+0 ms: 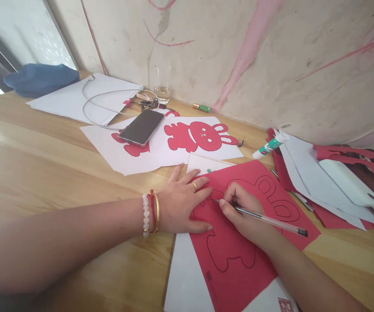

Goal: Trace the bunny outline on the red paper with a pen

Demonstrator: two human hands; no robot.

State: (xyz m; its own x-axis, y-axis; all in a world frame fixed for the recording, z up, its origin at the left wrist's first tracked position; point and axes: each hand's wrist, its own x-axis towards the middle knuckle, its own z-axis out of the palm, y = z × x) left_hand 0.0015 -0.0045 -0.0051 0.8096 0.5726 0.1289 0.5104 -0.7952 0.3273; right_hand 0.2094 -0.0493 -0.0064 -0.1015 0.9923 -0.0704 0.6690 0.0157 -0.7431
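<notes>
A sheet of red paper [239, 284] lies at a slant on white paper, with a rabbit outline drawn on it in dark ink. My left hand [183, 201] rests flat on the sheet's left part, fingers spread; a ring and bracelets are on it. My right hand [243, 210] is closed around a clear pen [271, 222], whose tip is by the drawn lines near my left fingers. The two hands cover part of the outline. Just beyond them, a red cut-out rabbit [182, 136] lies on a white sheet [161, 158].
A smartphone [143, 125] with a cable lies on another red cut-out. Behind are a glass [162, 86], keys [148, 103] and a blue cloth item [40, 79]. To the right lie a glue stick [270, 145], a white power bank [351, 182] and paper scraps [356, 155]. A wall bounds the table [76, 182].
</notes>
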